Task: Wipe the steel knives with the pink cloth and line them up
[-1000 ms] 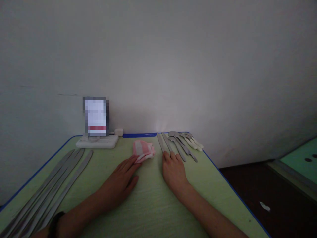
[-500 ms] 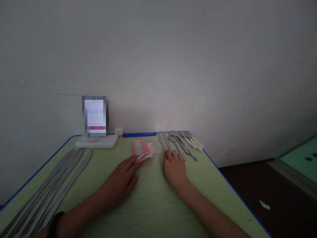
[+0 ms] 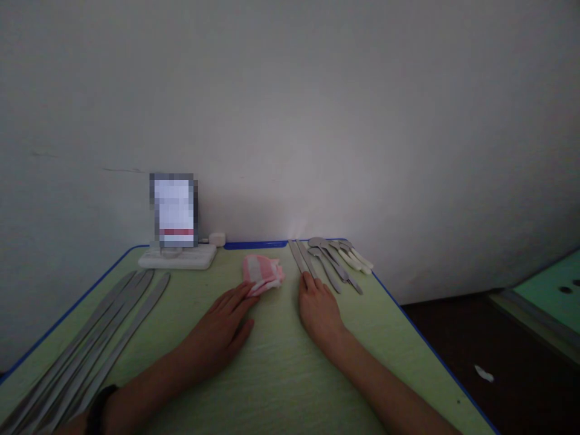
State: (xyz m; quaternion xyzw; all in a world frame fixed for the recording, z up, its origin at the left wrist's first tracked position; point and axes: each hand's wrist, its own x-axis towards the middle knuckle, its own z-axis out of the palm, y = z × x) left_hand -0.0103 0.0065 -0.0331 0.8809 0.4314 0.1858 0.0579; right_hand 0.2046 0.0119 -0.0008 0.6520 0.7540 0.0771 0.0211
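My left hand point(image 3: 226, 320) lies flat and palm down on the green table, its fingers stretched out and open. Their tips touch the near edge of a crumpled pink-and-white cloth point(image 3: 260, 273). My right hand point(image 3: 321, 307) is low over the near ends of two slim metal table knives, its fingers curled down. The index fingertip presses the left knife point(image 3: 296, 257); the right knife point(image 3: 307, 258) runs under the other fingers. My thumb and the knives' near ends are hidden. Just right of this hand lie metal spoons point(image 3: 322, 269).
Several long metal strips point(image 3: 122, 338) lie along the table's left side. A lit, blurred screen point(image 3: 174, 211) stands on a white base point(image 3: 179, 258) by the wall. White-handled cutlery point(image 3: 356, 260) lies at the right rear corner. The table point(image 3: 281, 386) has a blue edge.
My right hand's fingers have drawn closer together and curled down at the knives. The left hand and the cloth stay in place.
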